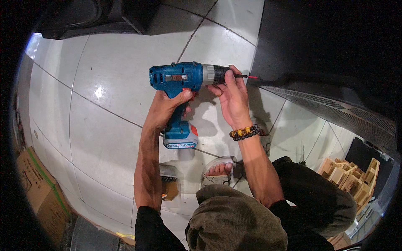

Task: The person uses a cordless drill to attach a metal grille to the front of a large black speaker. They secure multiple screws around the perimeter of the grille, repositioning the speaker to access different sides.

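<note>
A blue cordless drill (178, 74) with a grey collar and black chuck is held level above the tiled floor, its nose pointing right. My left hand (165, 108) is wrapped round its handle, the thumb lying by the red trigger (186, 93). At the foot of the handle sits the battery pack (181, 138). My right hand (231, 92) grips the black chuck (220, 74), thumb on the near side and fingers partly hidden behind it. Out of the chuck sticks a thin bit (251, 77), dark with a red tip, its end close to a large black panel (310, 46).
White floor tiles (113, 83) spread beneath. A cardboard box (39, 192) stands at the lower left, and a small clear container (169, 188) lies near my left forearm. Wooden pieces (351, 180) are piled at the right. A black object (83, 19) sits at the upper left.
</note>
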`<state>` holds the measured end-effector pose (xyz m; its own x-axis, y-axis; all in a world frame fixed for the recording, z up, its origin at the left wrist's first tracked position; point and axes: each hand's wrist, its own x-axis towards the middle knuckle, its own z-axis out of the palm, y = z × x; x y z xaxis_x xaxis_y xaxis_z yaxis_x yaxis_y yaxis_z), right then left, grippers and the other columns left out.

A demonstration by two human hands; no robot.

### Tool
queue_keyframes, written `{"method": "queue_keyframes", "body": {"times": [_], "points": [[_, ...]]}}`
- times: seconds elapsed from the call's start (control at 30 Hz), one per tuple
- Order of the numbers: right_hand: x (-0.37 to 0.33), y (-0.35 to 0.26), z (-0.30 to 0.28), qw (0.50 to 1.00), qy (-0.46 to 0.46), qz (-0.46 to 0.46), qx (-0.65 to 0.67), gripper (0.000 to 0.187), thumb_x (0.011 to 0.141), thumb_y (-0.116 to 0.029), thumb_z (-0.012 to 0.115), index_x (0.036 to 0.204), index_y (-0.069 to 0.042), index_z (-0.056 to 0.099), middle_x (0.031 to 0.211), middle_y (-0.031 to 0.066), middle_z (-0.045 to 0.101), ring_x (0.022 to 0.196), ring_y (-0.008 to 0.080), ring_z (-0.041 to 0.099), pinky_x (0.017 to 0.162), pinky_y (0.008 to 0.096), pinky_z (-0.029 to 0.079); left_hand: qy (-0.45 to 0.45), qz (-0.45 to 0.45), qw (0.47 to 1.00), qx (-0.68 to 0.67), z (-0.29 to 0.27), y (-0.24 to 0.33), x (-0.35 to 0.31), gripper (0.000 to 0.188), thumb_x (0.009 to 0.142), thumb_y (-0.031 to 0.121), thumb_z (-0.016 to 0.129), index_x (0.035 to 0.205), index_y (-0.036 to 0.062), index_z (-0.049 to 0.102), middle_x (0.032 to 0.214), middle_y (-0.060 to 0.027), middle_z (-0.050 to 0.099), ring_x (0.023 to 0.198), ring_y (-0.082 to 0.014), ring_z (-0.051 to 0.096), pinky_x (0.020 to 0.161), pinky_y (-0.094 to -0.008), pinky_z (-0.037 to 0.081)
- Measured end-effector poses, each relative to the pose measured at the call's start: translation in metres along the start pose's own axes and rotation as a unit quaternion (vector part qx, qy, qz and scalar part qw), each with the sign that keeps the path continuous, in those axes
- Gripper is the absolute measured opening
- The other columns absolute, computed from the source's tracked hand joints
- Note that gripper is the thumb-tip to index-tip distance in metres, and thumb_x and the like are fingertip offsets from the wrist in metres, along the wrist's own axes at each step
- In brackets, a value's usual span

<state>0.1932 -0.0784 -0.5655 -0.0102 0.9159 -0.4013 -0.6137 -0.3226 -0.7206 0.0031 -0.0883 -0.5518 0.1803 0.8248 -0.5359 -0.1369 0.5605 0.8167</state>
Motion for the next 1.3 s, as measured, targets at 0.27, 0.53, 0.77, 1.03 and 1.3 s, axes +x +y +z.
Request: {"method": "queue_keyframes", "body": {"times": [0.27, 0.53, 0.77, 1.03, 1.3], "points": [[0.005, 0.003, 0.021, 0.993, 0.119, -0.011, -0.012, 0.038, 0.091, -0.032, 0.063, 0.115, -0.007, 0.048, 0.099, 0.0068, 0.061, 0.092, 0.0184, 0.061, 0.075, 0.0347, 0.053, -0.045, -0.077, 0.996, -0.021, -0.006, 0.014, 0.013, 0.047, 0.078, 0.038, 0.076, 0.103, 0.0006, 0.06, 0.08, -0.0086, 0.066, 0.059, -0.0122, 0.062, 0.053, -0.025, 0.053], [0.013, 0.0, 0.036, 0.977, 0.214, -0.018, -0.015, 0.036, 0.088, -0.035, 0.067, 0.106, -0.006, 0.054, 0.093, 0.0062, 0.062, 0.078, 0.0165, 0.061, 0.064, 0.0302, 0.052, -0.1, -0.115, 0.986, 0.066, -0.005, 0.044, 0.022, 0.043, 0.076, 0.035, 0.078, 0.098, 0.0031, 0.06, 0.073, -0.0063, 0.063, 0.057, -0.0126, 0.06, 0.052, -0.0244, 0.051], [0.023, -0.001, 0.04, 0.97, 0.242, -0.018, -0.029, 0.035, 0.089, -0.032, 0.065, 0.103, -0.002, 0.055, 0.088, 0.0082, 0.064, 0.074, 0.0167, 0.063, 0.063, 0.0285, 0.054, -0.073, -0.098, 0.984, 0.127, -0.004, 0.06, 0.025, 0.043, 0.073, 0.038, 0.079, 0.093, 0.0053, 0.06, 0.073, -0.0014, 0.06, 0.056, -0.012, 0.058, 0.052, -0.0247, 0.048], [0.024, 0.004, 0.031, 0.974, 0.215, -0.058, -0.031, 0.034, 0.086, -0.03, 0.069, 0.097, 0.0, 0.056, 0.086, 0.0097, 0.064, 0.07, 0.0174, 0.063, 0.062, 0.0298, 0.056, 0.079, -0.018, 0.953, 0.292, 0.011, 0.034, 0.026, 0.052, 0.063, 0.052, 0.081, 0.085, 0.0056, 0.071, 0.074, -0.0079, 0.068, 0.062, -0.0157, 0.064, 0.059, -0.028, 0.052], [0.026, -0.002, 0.018, 0.985, 0.162, -0.04, -0.041, 0.033, 0.087, -0.032, 0.068, 0.094, -0.001, 0.06, 0.085, 0.0114, 0.065, 0.074, 0.0195, 0.063, 0.071, 0.0312, 0.054, 0.131, -0.053, 0.911, 0.387, 0.017, 0.043, 0.027, 0.044, 0.064, 0.047, 0.077, 0.078, 0.0055, 0.072, 0.073, -0.0138, 0.069, 0.068, -0.0218, 0.069, 0.061, -0.0312, 0.054]]}}
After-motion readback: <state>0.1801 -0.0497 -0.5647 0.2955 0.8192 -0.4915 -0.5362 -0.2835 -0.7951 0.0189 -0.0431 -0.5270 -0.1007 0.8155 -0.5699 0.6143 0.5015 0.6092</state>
